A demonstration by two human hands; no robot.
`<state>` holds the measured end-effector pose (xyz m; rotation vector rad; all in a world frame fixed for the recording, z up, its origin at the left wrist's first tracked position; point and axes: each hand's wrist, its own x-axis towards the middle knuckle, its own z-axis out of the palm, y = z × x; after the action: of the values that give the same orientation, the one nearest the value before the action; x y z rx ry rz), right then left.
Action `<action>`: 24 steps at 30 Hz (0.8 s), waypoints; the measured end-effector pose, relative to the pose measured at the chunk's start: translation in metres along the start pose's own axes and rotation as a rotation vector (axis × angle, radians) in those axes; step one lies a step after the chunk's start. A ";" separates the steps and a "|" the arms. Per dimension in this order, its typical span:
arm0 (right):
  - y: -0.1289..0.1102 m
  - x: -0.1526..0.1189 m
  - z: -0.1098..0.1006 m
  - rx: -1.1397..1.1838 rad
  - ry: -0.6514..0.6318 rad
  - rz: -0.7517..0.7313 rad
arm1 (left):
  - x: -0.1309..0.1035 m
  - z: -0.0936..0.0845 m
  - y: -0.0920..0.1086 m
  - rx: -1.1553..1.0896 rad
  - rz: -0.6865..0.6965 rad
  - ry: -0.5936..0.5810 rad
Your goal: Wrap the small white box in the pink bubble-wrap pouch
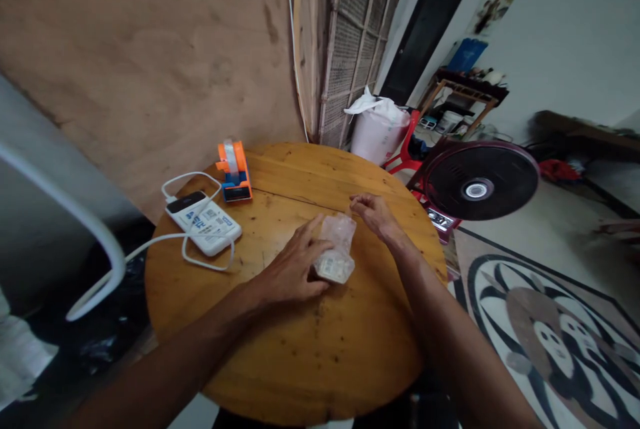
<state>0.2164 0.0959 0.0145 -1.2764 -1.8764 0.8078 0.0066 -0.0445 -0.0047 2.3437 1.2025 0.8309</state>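
A small pale item in clear bubble wrap (336,265) lies on the round wooden table (280,356). Part of the wrap extends beyond it, away from me. My left hand (297,259) holds the near end from the left, thumb low and fingers against the wrap. To the right of the package, apart from it, my right hand (375,214) hovers over the table with fingers curled and tips together. What they pinch, if anything, I cannot make out. At the back left stands an orange and blue tape dispenser (235,170) with a roll of clear tape.
A white power bank (205,224) with a looping white cable (200,174) rests on the table's left. A brown wall (150,49) borders the far left side. Past the right edge are a dark round fan (477,179), a red chair (407,146) and a white sack (377,129).
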 end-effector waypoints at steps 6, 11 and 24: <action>0.001 0.015 -0.007 -0.061 0.027 0.018 | -0.001 -0.013 0.010 -0.006 0.088 -0.054; -0.007 0.025 -0.010 -0.117 0.046 0.037 | -0.003 -0.024 0.016 -0.165 0.102 -0.066; 0.006 0.035 0.003 -0.148 -0.063 0.129 | 0.005 -0.006 0.003 -0.263 -0.076 0.088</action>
<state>0.2081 0.1310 0.0151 -1.4923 -1.9499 0.7954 0.0066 -0.0416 0.0027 2.0584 1.1327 1.0090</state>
